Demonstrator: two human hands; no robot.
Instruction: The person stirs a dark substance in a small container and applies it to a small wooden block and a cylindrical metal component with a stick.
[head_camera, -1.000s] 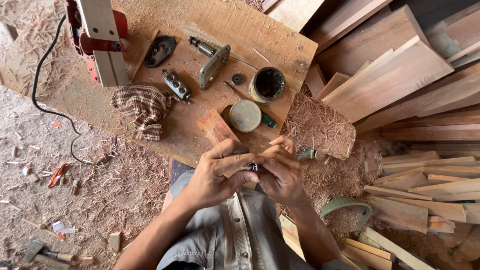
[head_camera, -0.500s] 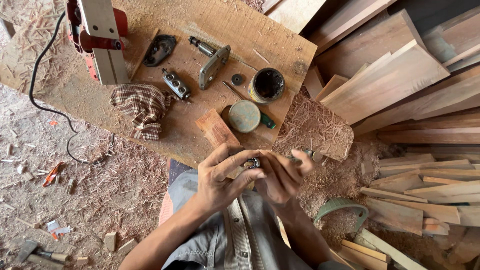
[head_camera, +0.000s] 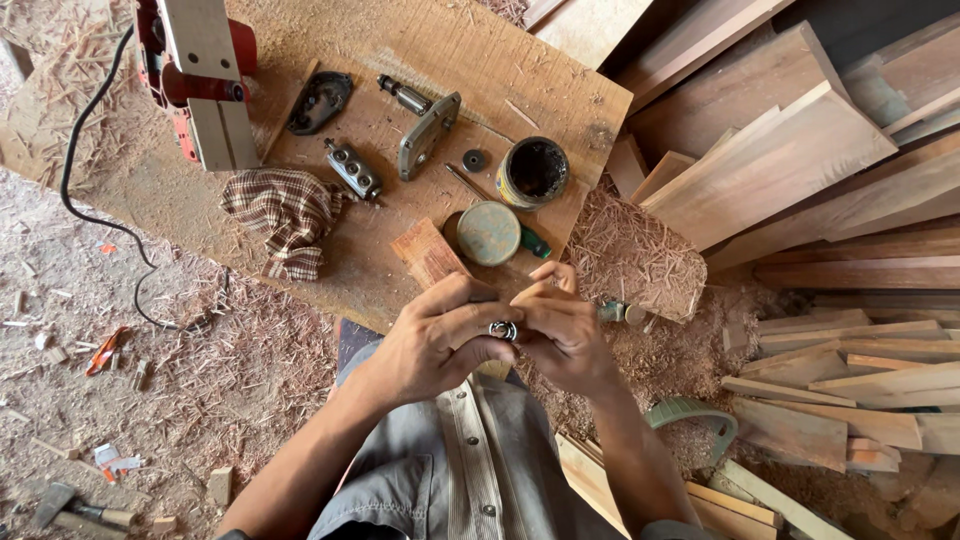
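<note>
Still pinched between left hand (head_camera: 435, 340) and right hand (head_camera: 560, 325), the small metal ring (head_camera: 502, 330) stays just below the round lid (head_camera: 489, 233); fingers curl closer.

We take the open tin (head_camera: 535, 172) as our landmark on the surface (head_camera: 470, 60). Just below it the round lid (head_camera: 489, 233) and a small wood block (head_camera: 428, 253) crowd the near edge, so we have little room there. Left of the tin, a grey metal plate (head_camera: 429, 133), a small black disc (head_camera: 474, 159) and a thin rod block the way. Further left lie a checked cloth (head_camera: 287, 218) and the red machine (head_camera: 195, 70). Right of the tin, stacked planks (head_camera: 770, 160) wall us off. Above the tin, bare board lies open.
</note>
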